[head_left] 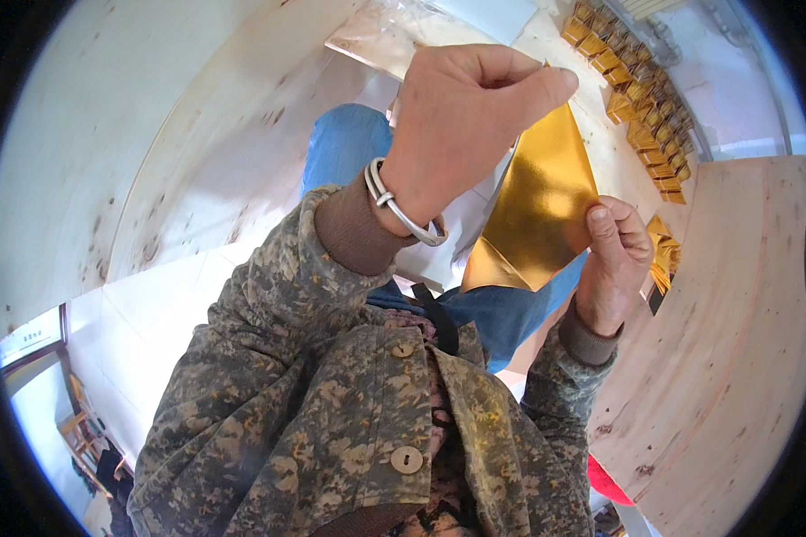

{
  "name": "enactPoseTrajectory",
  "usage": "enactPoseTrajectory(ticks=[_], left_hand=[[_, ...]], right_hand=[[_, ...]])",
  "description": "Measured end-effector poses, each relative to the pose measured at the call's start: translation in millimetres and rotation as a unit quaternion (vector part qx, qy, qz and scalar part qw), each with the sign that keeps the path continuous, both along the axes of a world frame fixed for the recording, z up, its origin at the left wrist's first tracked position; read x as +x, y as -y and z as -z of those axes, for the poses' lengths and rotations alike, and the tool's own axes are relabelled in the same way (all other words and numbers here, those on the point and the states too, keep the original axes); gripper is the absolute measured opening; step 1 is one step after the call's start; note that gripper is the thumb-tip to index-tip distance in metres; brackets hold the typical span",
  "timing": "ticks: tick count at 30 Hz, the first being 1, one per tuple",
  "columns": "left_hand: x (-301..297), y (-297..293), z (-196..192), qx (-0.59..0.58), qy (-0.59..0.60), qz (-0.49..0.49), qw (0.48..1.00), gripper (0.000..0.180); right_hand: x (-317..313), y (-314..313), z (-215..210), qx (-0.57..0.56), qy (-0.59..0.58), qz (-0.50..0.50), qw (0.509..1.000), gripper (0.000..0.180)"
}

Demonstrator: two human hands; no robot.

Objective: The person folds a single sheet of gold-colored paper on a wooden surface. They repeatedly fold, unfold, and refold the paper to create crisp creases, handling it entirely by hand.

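Observation:
Between my two hands hangs a sheet of shiny gold foil paper [542, 192], with a folded flap along its lower edge. My left hand [466, 112], wearing a silver bangle [392, 201] at the wrist, pinches the paper's top corner between thumb and fingers. Lower and to the right, my right hand [618, 246] grips the paper's right corner, thumb on the near face. The paper is held up in the air above my lap, and its far face is hidden.
Rows of folded gold paper pieces [640, 112] line the table at the far right. More folded gold paper [663, 255] lies just beyond my right hand. Clear plastic wrapping [381, 40] rests at the far edge. Wooden boards [716, 340] flank me on the right, with another [107, 152] at left.

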State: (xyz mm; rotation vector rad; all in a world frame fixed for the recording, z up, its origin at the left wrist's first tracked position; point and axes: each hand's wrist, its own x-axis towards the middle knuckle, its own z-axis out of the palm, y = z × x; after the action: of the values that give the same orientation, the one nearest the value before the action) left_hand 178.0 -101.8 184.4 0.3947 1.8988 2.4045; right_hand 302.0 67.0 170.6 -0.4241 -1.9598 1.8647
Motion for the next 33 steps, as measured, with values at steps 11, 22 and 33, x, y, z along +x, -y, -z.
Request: enactPoseTrajectory(ticks=[11, 22, 33], left_hand=[[1.7, 7.8, 4.7, -0.002, 0.007, 0.046, 0.999, 0.026], [-1.7, 17.0, 7.4, -0.020, -0.029, 0.040, 0.999, 0.026], [38.6, 54.5, -54.1, 0.154, -0.235, 0.128, 0.951, 0.021]], right_hand=[[7.6, 0.0, 4.2, -0.021, 0.017, -0.005, 1.000, 0.015], [7.6, 7.4, 3.4, -0.096, -0.019, -0.049, 0.994, 0.016], [4.1, 10.2, -7.4, 0.142, -0.098, 0.150, 0.973, 0.015]])
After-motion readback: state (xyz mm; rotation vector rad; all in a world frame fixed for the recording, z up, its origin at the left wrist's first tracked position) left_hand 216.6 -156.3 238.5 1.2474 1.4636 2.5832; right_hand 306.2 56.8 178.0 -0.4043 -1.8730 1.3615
